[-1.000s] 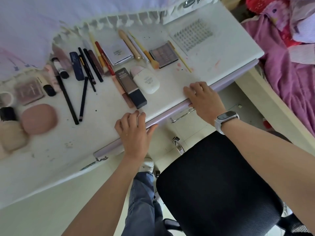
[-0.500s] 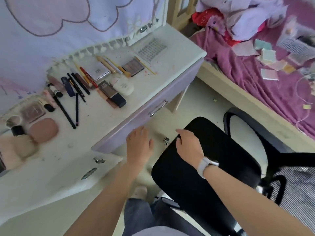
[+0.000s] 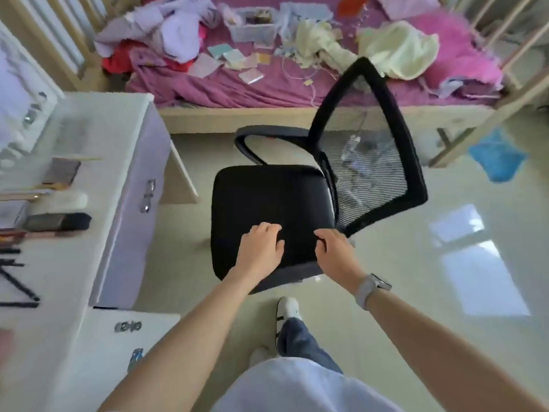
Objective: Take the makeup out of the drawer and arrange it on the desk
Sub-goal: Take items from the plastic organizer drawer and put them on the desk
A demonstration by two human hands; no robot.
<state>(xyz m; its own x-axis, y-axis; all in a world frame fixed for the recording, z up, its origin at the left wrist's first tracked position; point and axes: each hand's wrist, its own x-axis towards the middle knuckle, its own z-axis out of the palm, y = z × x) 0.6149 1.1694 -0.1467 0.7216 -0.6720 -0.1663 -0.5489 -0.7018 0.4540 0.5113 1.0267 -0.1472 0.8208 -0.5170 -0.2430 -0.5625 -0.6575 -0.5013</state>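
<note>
Nearest, at the bottom of the frame, a pale garment and a blue trouser leg [image 3: 306, 343] are seen, with a white shoe [image 3: 286, 309] on the glossy floor [image 3: 416, 322]. Two bare forearms are extended from the lower edge toward the centre. The left hand [image 3: 261, 249] is laid on the front of the black chair seat [image 3: 267, 200], its fingers loosely bent and nothing held in its grip. The right hand [image 3: 334, 248], with a grey watch [image 3: 370, 288] worn on its wrist, is placed just beside it on the seat's right front; its fingers are curled downward, but whether the seat edge is actually clasped cannot be told.

Along the left edge, the white surface [image 3: 68, 263] is seen, with the makeup [image 3: 56, 221] arranged on it: dark pencils at lower left, a black-capped tube, a pale bottle and a dark palette farther up, all blurred. Beneath the surface's edge, the lilac drawer [image 3: 133, 209] is shown pushed in, its metal handle facing the chair.

Behind the seat, the mesh chair back [image 3: 371, 176] is tilted toward the right. A blue cloth [image 3: 499, 159] lies on the floor at the right. Across the top of the frame, a bed [image 3: 267, 90] with purple bedding is strewn with clothes, cards and a pale yellow cloth.
</note>
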